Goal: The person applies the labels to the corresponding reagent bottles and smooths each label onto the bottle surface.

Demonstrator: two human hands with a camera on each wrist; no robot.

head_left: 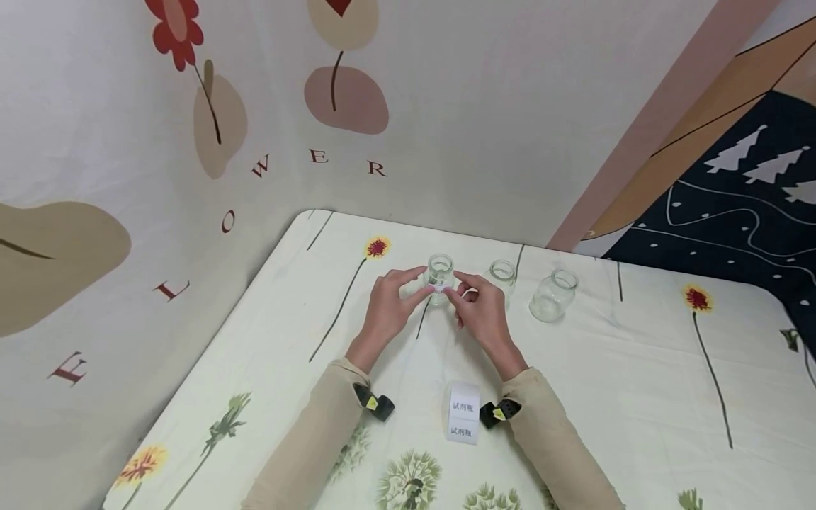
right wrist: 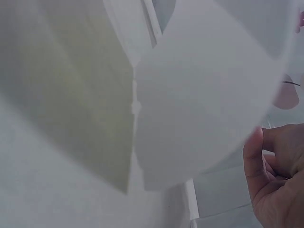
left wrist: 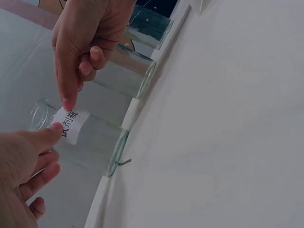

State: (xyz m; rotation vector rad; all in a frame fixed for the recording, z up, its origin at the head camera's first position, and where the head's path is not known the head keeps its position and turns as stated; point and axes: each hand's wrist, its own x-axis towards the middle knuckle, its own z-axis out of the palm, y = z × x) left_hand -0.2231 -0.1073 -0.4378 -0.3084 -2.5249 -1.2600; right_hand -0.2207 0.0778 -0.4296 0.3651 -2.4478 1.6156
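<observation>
A clear glass jar [head_left: 440, 263] stands upright between both hands. A white label [left wrist: 76, 128] printed with Chinese characters lies against its side. My left hand [head_left: 392, 301] holds the jar from the left, thumb on the label and index finger by the neck. From the right, my right hand [head_left: 481, 308] holds it likewise, thumb pressing the label's other edge and its remaining fingers curled in. The right wrist view shows my right hand [right wrist: 278, 173] at the edge, with the jar mostly hidden.
Two more glass jars, one [head_left: 503, 273] partly behind my right hand and another [head_left: 553, 296] further right, stand on the flower-patterned tablecloth [head_left: 637, 368]. A strip of printed labels [head_left: 463, 413] lies near my right wrist. Large pale blurred shapes [right wrist: 204, 95] fill the right wrist view.
</observation>
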